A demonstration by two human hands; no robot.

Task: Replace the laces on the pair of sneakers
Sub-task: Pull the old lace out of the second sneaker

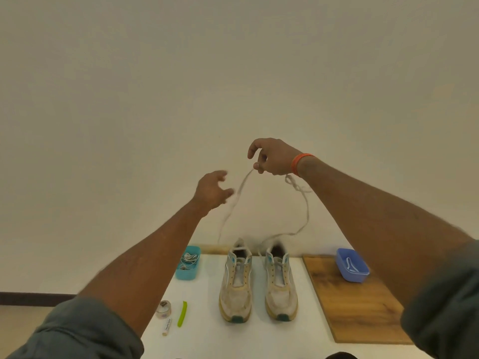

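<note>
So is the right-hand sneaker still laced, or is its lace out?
Out, it seems: the worn white right sneaker shows bare eyelets, and the right hand pinches a pale lace held high above the pair.

Left hand (213,190) motion-blurred; lace (234,200) beside it smeared.

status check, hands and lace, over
Right hand raised, pinching white lace. Left hand open beside the hanging strand. Both sneakers on table, eyelets look unlaced. Nothing in the way.
</note>
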